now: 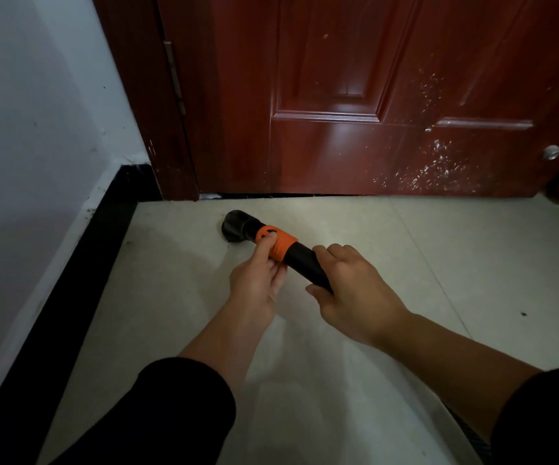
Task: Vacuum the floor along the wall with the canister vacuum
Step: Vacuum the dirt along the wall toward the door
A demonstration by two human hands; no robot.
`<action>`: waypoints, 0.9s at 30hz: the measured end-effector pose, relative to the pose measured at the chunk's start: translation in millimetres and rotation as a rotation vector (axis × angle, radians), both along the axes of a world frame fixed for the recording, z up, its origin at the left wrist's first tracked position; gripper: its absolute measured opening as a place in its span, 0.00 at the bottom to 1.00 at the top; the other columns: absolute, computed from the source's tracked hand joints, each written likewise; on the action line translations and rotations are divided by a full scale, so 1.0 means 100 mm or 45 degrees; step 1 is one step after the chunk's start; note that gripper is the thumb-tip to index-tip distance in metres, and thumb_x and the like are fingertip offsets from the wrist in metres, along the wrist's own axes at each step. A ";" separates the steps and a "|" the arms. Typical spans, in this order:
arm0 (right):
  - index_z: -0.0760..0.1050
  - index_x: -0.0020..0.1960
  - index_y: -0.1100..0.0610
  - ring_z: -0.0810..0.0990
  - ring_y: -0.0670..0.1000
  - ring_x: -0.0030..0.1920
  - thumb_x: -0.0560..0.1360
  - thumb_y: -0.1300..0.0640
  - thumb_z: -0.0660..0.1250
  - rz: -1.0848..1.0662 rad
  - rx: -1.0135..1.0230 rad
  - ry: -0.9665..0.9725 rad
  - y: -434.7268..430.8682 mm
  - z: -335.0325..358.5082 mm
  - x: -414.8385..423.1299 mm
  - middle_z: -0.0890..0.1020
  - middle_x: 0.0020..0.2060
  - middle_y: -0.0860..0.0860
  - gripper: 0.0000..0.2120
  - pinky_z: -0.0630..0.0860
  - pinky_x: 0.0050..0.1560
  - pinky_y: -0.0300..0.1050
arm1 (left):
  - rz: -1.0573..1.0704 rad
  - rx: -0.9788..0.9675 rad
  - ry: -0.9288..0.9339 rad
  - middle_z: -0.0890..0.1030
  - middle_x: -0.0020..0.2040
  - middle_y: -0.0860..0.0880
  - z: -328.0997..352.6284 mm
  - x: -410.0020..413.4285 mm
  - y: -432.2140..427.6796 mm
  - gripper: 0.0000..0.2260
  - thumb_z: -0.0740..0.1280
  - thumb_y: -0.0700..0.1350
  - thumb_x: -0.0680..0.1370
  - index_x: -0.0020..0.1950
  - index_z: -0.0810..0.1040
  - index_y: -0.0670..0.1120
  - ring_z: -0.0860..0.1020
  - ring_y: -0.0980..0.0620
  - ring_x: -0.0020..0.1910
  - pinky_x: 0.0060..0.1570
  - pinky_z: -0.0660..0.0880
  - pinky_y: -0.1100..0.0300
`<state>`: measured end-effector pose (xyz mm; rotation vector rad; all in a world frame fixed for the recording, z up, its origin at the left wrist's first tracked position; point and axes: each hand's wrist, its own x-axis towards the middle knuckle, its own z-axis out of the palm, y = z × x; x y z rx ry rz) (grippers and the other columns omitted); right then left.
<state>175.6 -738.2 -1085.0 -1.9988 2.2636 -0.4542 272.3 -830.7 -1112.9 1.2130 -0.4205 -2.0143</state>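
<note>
A black vacuum wand (303,260) with an orange collar (281,245) ends in a round black nozzle (236,225). The nozzle rests on the pale tiled floor (177,297), close to the bottom of the door. My left hand (260,275) pinches the orange collar from below, thumb on top. My right hand (355,290) grips the black tube just behind the collar. A ribbed hose (469,434) shows at the bottom right under my right forearm. The canister itself is out of view.
A dark red wooden door (372,112) with white speckles stands shut ahead, a narrow gap beneath it. A white wall (29,129) with a black baseboard (80,280) runs along the left. Small dark specks lie on the tiles at right.
</note>
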 end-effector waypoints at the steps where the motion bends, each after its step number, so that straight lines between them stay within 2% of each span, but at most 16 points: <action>1: 0.69 0.65 0.56 0.62 0.45 0.46 0.78 0.53 0.66 0.008 0.004 -0.005 0.00 0.00 0.01 0.67 0.46 0.46 0.17 0.58 0.46 0.36 | 0.003 0.000 -0.006 0.79 0.42 0.47 0.00 0.02 0.01 0.09 0.71 0.44 0.76 0.51 0.75 0.43 0.78 0.55 0.42 0.59 0.75 0.58; 4: 0.69 0.65 0.56 0.62 0.46 0.47 0.78 0.53 0.66 0.029 0.005 -0.032 -0.01 -0.02 0.07 0.73 0.51 0.50 0.18 0.59 0.47 0.36 | 0.015 -0.002 -0.043 0.79 0.43 0.46 0.00 0.10 0.00 0.11 0.72 0.44 0.75 0.53 0.75 0.42 0.77 0.54 0.42 0.60 0.75 0.57; 9: 0.69 0.62 0.55 0.61 0.46 0.46 0.78 0.53 0.65 0.049 -0.014 -0.059 -0.14 -0.04 0.21 0.73 0.52 0.50 0.14 0.58 0.45 0.37 | 0.031 -0.071 -0.068 0.78 0.44 0.47 -0.01 0.22 -0.10 0.18 0.70 0.46 0.77 0.64 0.74 0.39 0.77 0.54 0.45 0.63 0.74 0.57; 12: 0.69 0.61 0.56 0.62 0.46 0.46 0.78 0.54 0.65 0.051 -0.024 -0.091 -0.27 -0.06 0.28 0.74 0.52 0.50 0.13 0.58 0.45 0.37 | 0.026 -0.096 -0.062 0.79 0.55 0.44 -0.02 0.31 -0.20 0.22 0.70 0.47 0.77 0.67 0.73 0.37 0.78 0.54 0.47 0.61 0.74 0.60; 15: 0.69 0.61 0.56 0.63 0.46 0.47 0.78 0.54 0.65 0.059 -0.035 -0.121 -0.35 -0.08 0.34 0.74 0.53 0.51 0.14 0.59 0.46 0.37 | 0.026 -0.104 -0.048 0.77 0.65 0.42 -0.04 0.38 -0.26 0.22 0.69 0.47 0.78 0.68 0.72 0.38 0.77 0.52 0.58 0.61 0.72 0.61; 16: 0.69 0.61 0.56 0.63 0.46 0.47 0.78 0.54 0.65 0.063 -0.036 -0.119 -0.36 -0.09 0.35 0.74 0.52 0.51 0.14 0.60 0.46 0.37 | 0.022 -0.107 -0.046 0.77 0.65 0.42 -0.04 0.40 -0.26 0.22 0.68 0.48 0.78 0.69 0.72 0.38 0.77 0.52 0.59 0.62 0.72 0.61; 19: 0.69 0.62 0.55 0.63 0.46 0.47 0.77 0.55 0.66 0.068 -0.035 -0.091 -0.31 -0.10 0.33 0.69 0.47 0.48 0.14 0.60 0.47 0.37 | -0.006 -0.110 -0.026 0.78 0.60 0.44 -0.05 0.41 -0.21 0.22 0.68 0.47 0.78 0.68 0.72 0.38 0.77 0.53 0.54 0.60 0.72 0.62; 22: 0.70 0.61 0.56 0.63 0.46 0.46 0.77 0.56 0.66 0.056 -0.026 -0.069 -0.19 -0.09 0.26 0.66 0.45 0.46 0.15 0.60 0.46 0.37 | -0.022 -0.086 -0.037 0.79 0.58 0.44 -0.03 0.35 -0.11 0.21 0.68 0.47 0.78 0.67 0.73 0.39 0.77 0.53 0.55 0.57 0.72 0.63; 27: 0.70 0.62 0.56 0.63 0.47 0.47 0.76 0.56 0.66 0.015 0.013 -0.027 0.05 -0.01 0.13 0.66 0.45 0.46 0.15 0.58 0.45 0.37 | -0.039 -0.052 -0.015 0.81 0.53 0.44 0.02 0.21 0.09 0.19 0.69 0.45 0.77 0.65 0.74 0.39 0.79 0.56 0.46 0.55 0.74 0.62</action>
